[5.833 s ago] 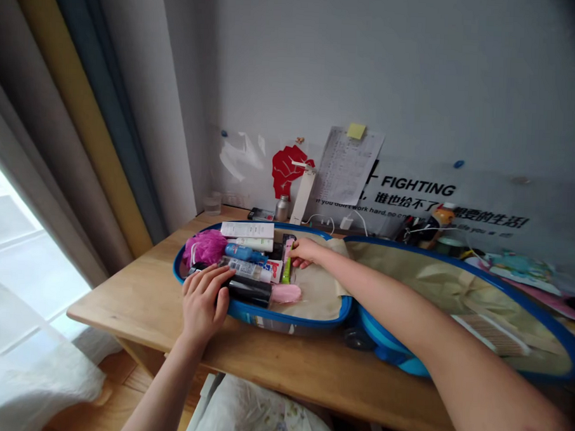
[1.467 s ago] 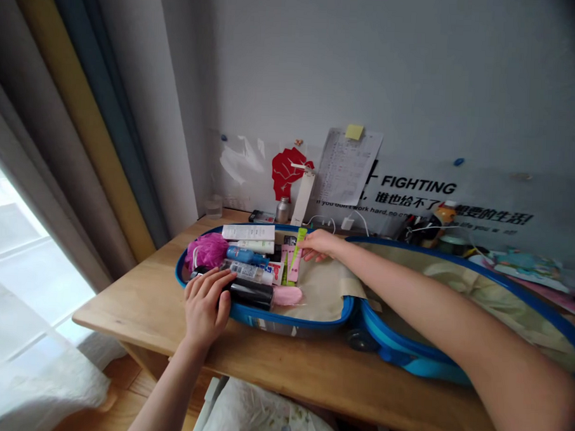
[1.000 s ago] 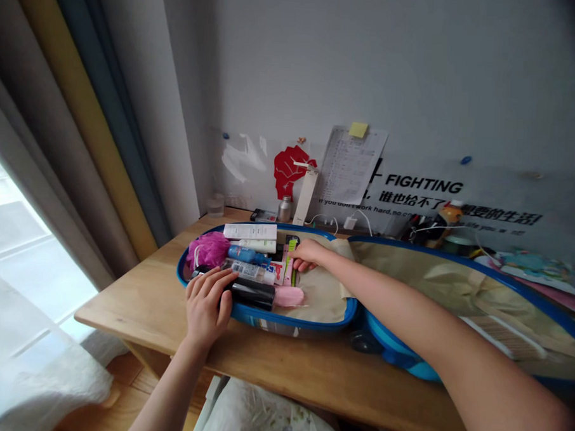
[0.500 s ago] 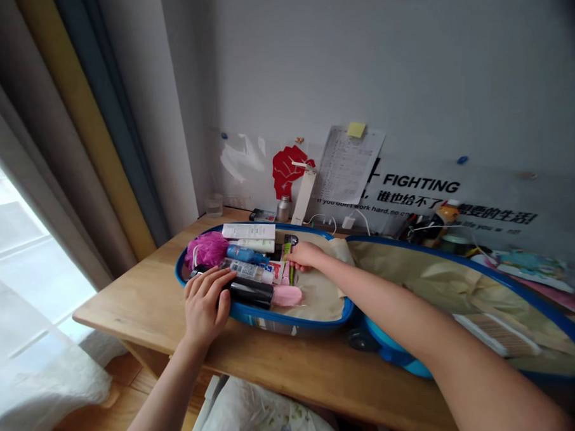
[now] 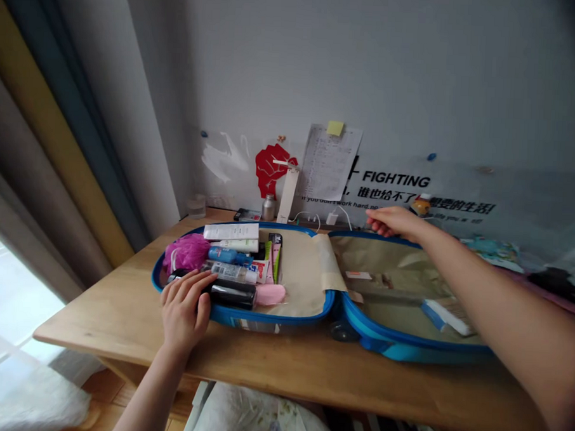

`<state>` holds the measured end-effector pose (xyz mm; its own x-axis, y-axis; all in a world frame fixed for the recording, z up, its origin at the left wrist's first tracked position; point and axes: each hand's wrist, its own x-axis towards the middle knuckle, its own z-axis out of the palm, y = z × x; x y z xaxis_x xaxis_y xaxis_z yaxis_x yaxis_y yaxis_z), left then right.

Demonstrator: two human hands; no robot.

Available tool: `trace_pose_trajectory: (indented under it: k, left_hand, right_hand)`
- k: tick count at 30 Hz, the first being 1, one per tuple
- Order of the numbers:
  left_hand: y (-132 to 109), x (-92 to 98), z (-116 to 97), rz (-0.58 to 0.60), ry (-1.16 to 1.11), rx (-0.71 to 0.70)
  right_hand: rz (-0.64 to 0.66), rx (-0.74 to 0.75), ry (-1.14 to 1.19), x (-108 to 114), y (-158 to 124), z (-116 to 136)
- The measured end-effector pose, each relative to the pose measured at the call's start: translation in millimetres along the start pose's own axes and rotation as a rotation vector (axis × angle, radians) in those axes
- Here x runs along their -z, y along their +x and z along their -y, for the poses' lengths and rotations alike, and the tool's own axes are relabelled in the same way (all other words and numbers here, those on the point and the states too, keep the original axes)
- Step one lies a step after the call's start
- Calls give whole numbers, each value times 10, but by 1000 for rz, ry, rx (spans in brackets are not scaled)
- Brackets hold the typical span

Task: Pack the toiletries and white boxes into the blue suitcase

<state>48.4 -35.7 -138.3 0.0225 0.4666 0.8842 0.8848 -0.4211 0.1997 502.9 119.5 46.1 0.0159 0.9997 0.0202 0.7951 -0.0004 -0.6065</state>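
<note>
Wooden desk (image 5: 121, 310): black bottle (image 5: 229, 294) lies crosswise in suitcase (image 5: 283, 318), left hand (image 5: 183, 306) touching.

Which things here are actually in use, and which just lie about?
In use: open blue hard-shell suitcase, black bottle by left hand, pink mesh pouf, right hand near far rim.
Lying about: small metal bottle, glass cup, pinned paper sheet.

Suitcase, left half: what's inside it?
A pink bath pouf, white box, blue bottle and black bottle on beige lining. The left hand covers the near corner; beneath the pile is hidden.
</note>
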Motion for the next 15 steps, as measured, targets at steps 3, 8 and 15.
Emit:
trace_pose_trajectory:
  k: [3,8,15]
  left_hand:
    - [-4,0,6,3,-2,11]
    - [9,2,-8,-3,1,-2]
    - [18,6,-12,-21,27,-46]
  right_hand:
    - [99,-26,-201,-9,-70,-429]
    - [268,71,-529,-464,-136,-853]
    - [335,178,-813,-806,-163,-950]
